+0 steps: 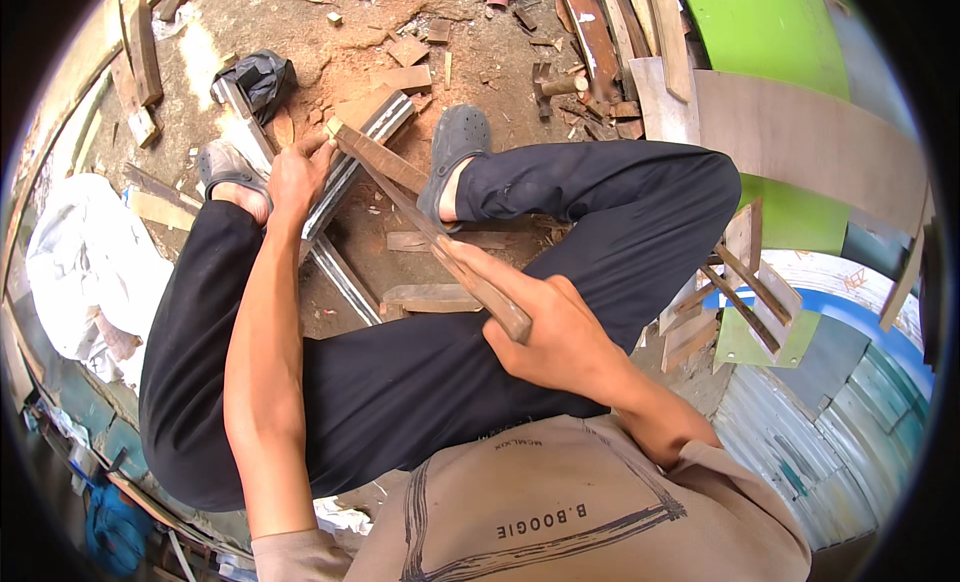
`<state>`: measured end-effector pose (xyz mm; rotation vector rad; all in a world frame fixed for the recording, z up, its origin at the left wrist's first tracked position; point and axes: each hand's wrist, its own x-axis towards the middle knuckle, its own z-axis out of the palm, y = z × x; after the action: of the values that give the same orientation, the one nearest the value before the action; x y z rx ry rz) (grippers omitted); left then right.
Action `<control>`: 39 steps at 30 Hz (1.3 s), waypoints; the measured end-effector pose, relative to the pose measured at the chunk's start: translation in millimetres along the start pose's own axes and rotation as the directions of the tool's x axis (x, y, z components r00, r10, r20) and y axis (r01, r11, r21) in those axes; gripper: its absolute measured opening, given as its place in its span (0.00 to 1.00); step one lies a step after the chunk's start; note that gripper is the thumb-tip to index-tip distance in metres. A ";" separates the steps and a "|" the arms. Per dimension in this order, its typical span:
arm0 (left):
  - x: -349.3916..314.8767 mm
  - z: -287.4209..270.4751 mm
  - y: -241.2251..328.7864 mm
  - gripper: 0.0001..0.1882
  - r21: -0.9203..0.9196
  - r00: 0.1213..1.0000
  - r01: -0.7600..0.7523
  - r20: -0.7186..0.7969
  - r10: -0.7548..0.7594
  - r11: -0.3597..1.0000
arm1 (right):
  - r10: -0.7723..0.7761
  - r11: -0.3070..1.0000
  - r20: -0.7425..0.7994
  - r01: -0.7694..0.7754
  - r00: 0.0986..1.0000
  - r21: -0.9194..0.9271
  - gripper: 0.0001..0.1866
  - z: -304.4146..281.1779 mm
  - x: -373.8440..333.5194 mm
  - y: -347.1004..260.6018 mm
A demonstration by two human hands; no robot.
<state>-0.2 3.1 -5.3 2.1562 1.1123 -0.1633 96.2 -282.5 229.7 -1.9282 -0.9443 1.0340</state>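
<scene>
My right hand (545, 327) is wrapped around the thick wooden end of a long, narrow tool (465, 272). Its dark, thin part slants up and left; whether that is a blade or a saw cannot be made out. My left hand (300, 177) is closed at the pale end of a short wooden piece (385, 164), its fingertips partly hidden. That piece lies across a wooden beam with silver-white strips (340, 187), between my feet. The tool's far end meets or overlaps the wooden piece near my left fingers.
Wood offcuts (405, 79) and reddish sawdust litter the ground ahead. A hammer-like tool (545, 90) lies beyond my right shoe. Planks (600, 42) and a green panel (765, 32) are at right, with a small wooden frame (745, 282). A black bag (262, 82) and white cloth (90, 267) lie left.
</scene>
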 end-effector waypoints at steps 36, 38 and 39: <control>3.9 8.6 -15.2 0.23 -0.021 0.998 0.055 0.037 -0.054 0.998 | 0.108 0.994 -0.040 -0.108 0.993 -0.013 0.33 59.8 80.8 36.4; 7.4 3.7 -14.4 0.23 -0.035 0.998 0.050 0.027 -0.049 0.998 | 0.065 0.998 0.031 -0.065 0.997 0.011 0.40 22.3 24.5 3.7; 0.9 5.0 -14.2 0.23 -0.040 0.998 0.051 0.040 -0.049 0.998 | 0.180 0.983 0.125 -0.182 0.976 0.006 0.41 1.8 5.1 -14.2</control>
<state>-9.4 6.1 -16.9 2.0819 1.1379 -0.2032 93.0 -271.3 239.4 -1.9820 -0.8346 1.2754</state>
